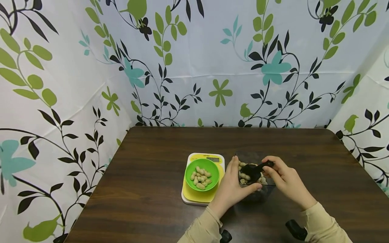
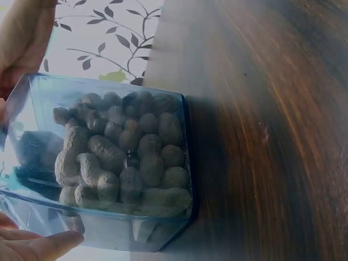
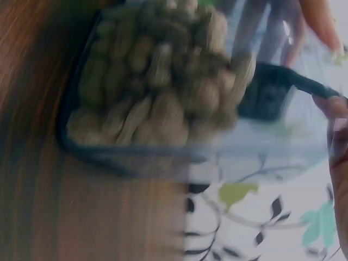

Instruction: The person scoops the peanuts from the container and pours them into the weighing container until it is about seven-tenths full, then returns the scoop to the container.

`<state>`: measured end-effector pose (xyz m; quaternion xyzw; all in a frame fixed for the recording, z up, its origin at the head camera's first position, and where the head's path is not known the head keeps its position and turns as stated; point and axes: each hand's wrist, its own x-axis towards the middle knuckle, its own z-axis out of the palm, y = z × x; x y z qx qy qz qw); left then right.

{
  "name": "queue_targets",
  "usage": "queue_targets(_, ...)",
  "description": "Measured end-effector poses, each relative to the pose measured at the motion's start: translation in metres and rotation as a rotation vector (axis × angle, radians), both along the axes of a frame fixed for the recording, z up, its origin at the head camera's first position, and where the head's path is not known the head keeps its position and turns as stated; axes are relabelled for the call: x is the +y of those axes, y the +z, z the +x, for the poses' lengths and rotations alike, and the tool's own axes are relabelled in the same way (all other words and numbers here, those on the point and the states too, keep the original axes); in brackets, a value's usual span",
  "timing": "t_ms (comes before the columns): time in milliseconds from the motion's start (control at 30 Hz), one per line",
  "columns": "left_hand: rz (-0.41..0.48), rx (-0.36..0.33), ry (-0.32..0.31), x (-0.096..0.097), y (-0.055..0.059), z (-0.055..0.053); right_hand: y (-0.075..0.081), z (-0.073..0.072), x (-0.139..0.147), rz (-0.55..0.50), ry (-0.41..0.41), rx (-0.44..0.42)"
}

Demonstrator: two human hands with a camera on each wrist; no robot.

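Observation:
A clear plastic box [image 2: 109, 225] holding peanuts in their shells [image 2: 149, 147] stands on the dark table. My left hand [image 1: 230, 189] holds its side, with the thumb across the near wall and the fingers along the left wall. In my right hand [image 1: 287, 180] I grip the handle of a small black scoop [image 1: 253, 172], whose head is inside the box against the peanuts. The right wrist view, somewhat blurred, shows the scoop head [image 3: 267, 92] beside the heap. Whether it carries any peanuts cannot be seen.
Left of the box stands a yellow and white kitchen scale [image 1: 189, 197]. On it sits a green bowl [image 1: 187, 173] with several peanuts [image 1: 201, 178] inside. The wooden table [image 1: 146, 189] reaches back to a leaf-patterned curtain [image 1: 188, 60].

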<state>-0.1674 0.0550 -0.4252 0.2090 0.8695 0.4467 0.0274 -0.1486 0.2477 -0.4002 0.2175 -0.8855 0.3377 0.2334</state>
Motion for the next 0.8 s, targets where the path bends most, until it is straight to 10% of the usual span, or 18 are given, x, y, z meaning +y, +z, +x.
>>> queue_targets(200, 0.003, -0.016, -0.001, 0.0, -0.002, 0.0, -0.006, -0.003, 0.004, -0.128, -0.146, -0.173)
queue_targets(800, 0.019, -0.025, -0.004, -0.001, -0.001, 0.0, -0.006, 0.012, -0.004, -0.203, -0.189, -0.186)
